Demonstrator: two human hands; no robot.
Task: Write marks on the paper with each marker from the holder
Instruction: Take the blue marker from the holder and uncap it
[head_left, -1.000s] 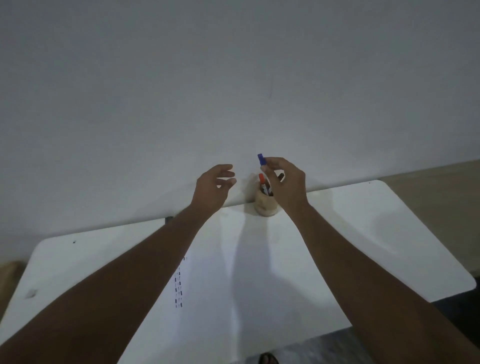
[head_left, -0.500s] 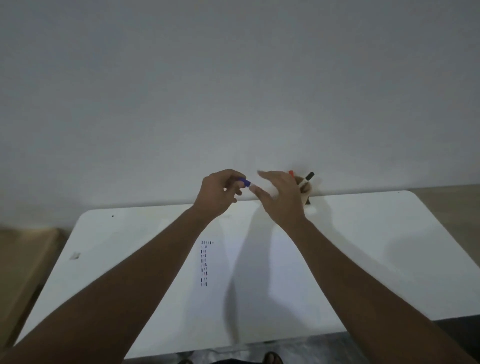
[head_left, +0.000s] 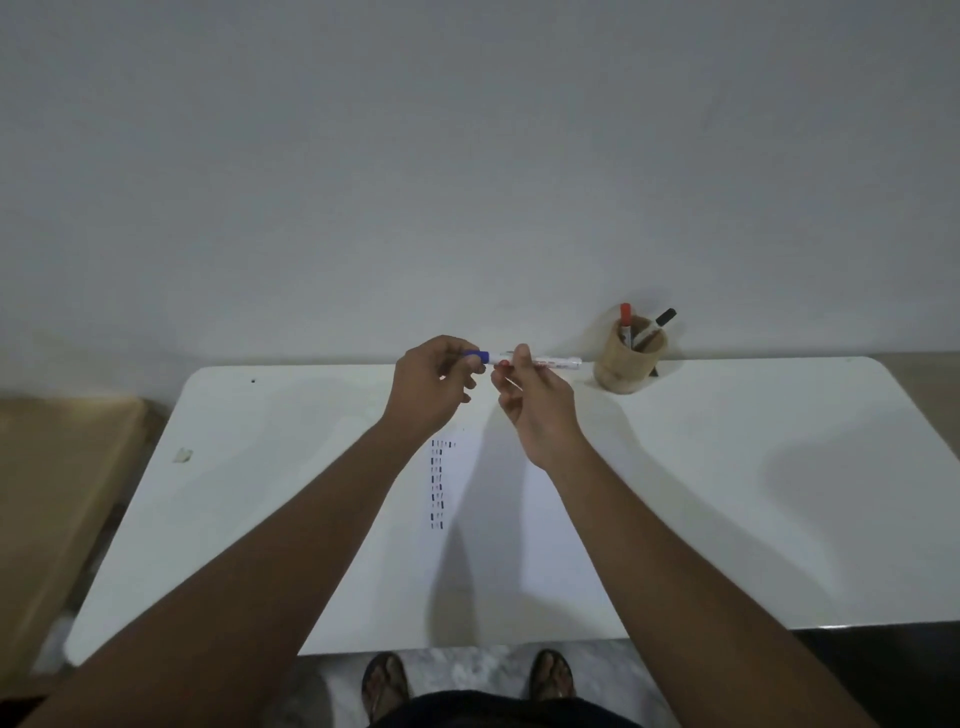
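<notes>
A blue-capped marker (head_left: 545, 360) with a white barrel lies level in the air between my two hands, above the far edge of the table. My left hand (head_left: 431, 384) pinches its blue cap. My right hand (head_left: 530, 395) grips the white barrel. Below them lies a white paper (head_left: 498, 509) with short rows of dark marks (head_left: 438, 483) near its left side. A round wooden holder (head_left: 626, 358) stands at the back right of the hands, with a red-capped marker (head_left: 626, 321) and a black-capped marker (head_left: 657, 325) in it.
The white table (head_left: 727, 493) stands against a plain grey wall (head_left: 467, 156). A brown board or box (head_left: 57, 493) sits to the left of the table. A small scrap (head_left: 183, 455) lies on the table's left part. My feet in sandals (head_left: 384, 680) show below the near edge.
My right hand lifted the blue marker out of the holder and brought it left. My left hand closed on its cap. The view has swung left, so the holder now sits to the right.
</notes>
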